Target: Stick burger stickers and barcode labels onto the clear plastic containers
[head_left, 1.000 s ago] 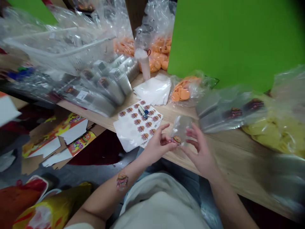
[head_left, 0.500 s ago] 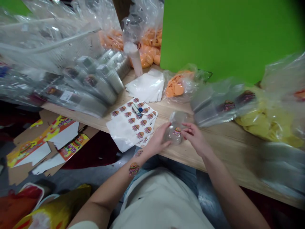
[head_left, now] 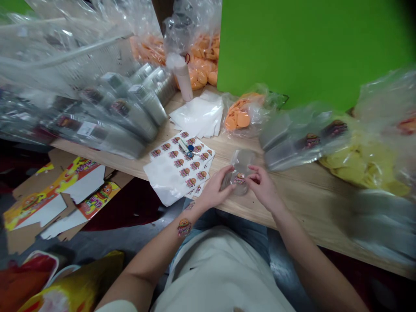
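- The person's left hand (head_left: 212, 190) and right hand (head_left: 262, 187) are working together just above the near edge of the wooden surface (head_left: 300, 197), right in front of the person's body.
- The fingers (head_left: 227, 178) of both hands are closed around a clear plastic cup (head_left: 241, 165), gripping it from either side.
- A burger sticker (head_left: 239, 178) is sitting on the near face of the cup, between the two hands. I cannot tell whether it is fully pressed down.
- Another burger sticker (head_left: 183, 227) is clinging to the left forearm.
- A sticker sheet (head_left: 180, 167) is lying just left of the hands, with many burger stickers still on it, on top of white backing paper (head_left: 162, 182).
- Small blue-handled scissors (head_left: 187, 148) are resting on that sheet.
- Bagged stacks of clear cups (head_left: 292, 147), some already showing burger labels, are lying to the right, beside a bag of yellow discs (head_left: 360, 164).
- Wrapped stacks of clear cups (head_left: 120, 110) are filling the far left of the surface.
- Farther back, a bag of orange discs (head_left: 238, 117) and a stack of white sheets (head_left: 198, 115) are lying in front of a green board (head_left: 308, 43).
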`<action>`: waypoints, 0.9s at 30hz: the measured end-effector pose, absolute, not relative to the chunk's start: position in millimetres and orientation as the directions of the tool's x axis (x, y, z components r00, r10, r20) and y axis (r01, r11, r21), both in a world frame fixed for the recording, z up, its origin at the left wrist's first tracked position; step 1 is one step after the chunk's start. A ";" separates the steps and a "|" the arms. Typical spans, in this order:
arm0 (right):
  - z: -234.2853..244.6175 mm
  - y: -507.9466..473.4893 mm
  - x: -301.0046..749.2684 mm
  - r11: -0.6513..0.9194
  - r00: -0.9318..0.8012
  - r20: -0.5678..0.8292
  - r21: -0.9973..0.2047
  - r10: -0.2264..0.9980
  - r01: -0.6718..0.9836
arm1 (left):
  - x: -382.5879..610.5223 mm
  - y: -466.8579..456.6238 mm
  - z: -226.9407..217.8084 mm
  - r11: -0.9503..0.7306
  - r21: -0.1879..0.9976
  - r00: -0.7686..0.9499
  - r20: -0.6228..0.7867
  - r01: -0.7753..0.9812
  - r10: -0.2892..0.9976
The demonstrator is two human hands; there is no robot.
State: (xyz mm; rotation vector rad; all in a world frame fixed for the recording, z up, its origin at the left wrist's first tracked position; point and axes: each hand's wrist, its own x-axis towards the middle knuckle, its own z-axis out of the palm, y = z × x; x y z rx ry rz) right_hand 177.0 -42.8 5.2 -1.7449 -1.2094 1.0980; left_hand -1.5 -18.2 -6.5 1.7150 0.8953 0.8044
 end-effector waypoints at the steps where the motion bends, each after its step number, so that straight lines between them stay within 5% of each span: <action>1: 3.7 -42.7 176.1 -0.284 0.191 -0.230 -0.896 0.954 0.342 | 0.9 -18.0 -5.4 -0.209 0.957 0.481 0.089 0.200 0.872; 6: -0.7 -48.0 173.9 -0.213 0.209 -0.117 -0.822 0.971 0.528 | 13.7 -15.8 -5.9 -0.221 0.919 0.389 0.082 0.326 0.918; 10: 2.2 -57.3 181.3 -0.162 0.320 0.164 -0.602 0.933 0.782 | 18.2 -14.5 -7.8 -0.214 0.909 0.369 0.072 0.359 0.926; 12: 1.7 -59.6 183.0 -0.054 0.214 0.251 -0.521 0.944 0.852 | 16.8 -13.4 -8.0 -0.204 0.921 0.388 0.064 0.333 0.919; 16: 0.6 -58.1 176.6 0.212 -0.129 0.192 -0.514 0.973 0.831 | 2.2 -9.2 -2.0 -0.148 0.948 0.290 0.064 0.280 0.955; 19: 10.3 -58.3 172.9 0.210 -0.102 0.202 -0.641 0.974 0.738 | -12.6 -7.2 11.1 0.056 0.985 0.185 -0.086 0.161 0.979; 21: 20.9 -60.8 174.0 0.229 -0.115 0.207 -0.698 0.972 0.678 | -17.4 -7.6 21.6 0.309 0.950 0.366 -0.275 -0.036 0.889; 24: 34.4 -67.2 178.3 0.288 -0.206 0.201 -0.665 0.958 0.690 | -13.0 -9.5 32.7 0.615 0.763 0.639 -0.374 -0.200 0.672; 27: 42.0 -76.9 181.5 0.354 -0.270 0.230 -0.563 0.935 0.747 | 0.0 -11.8 37.7 0.633 0.749 0.655 -0.380 -0.197 0.653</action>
